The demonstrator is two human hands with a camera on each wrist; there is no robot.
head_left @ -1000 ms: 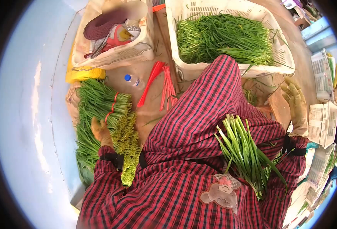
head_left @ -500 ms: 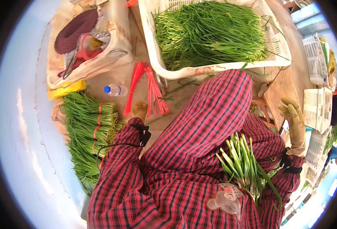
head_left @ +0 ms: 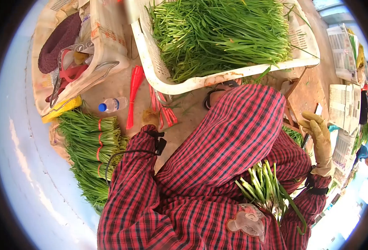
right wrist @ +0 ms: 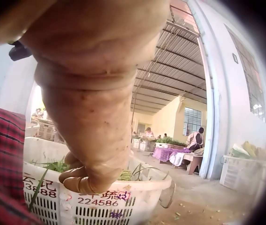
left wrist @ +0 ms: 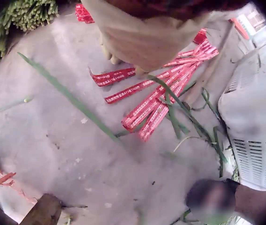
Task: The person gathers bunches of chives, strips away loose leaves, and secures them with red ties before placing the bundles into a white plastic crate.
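Note:
My gloved left hand [head_left: 150, 118] reaches down to the red printed tie strips [head_left: 163, 110] on the floor. In the left wrist view the left hand [left wrist: 140, 40] has its fingertips right at the strips [left wrist: 147, 105]; whether they pinch one I cannot tell. My gloved right hand [head_left: 317, 133] is raised at the right, its fingers loosely bent and holding nothing. A loose bunch of garlic chives [head_left: 263, 183] lies on the lap, cut ends upward, near the right forearm. Bundles of garlic chives [head_left: 88, 146] with red ties are stacked on the left.
A white crate [head_left: 234, 77] heaped with loose garlic chives [head_left: 221, 37] stands ahead. Another crate [head_left: 105, 50] with a purple knitted item is at the upper left. A water bottle [head_left: 114, 104] and a second bunch of red strips [head_left: 135, 93] lie on the floor.
My left hand has moved from the stacked bundles rightward and up to the red strips on the floor. The right hand stays raised; the head view has shifted.

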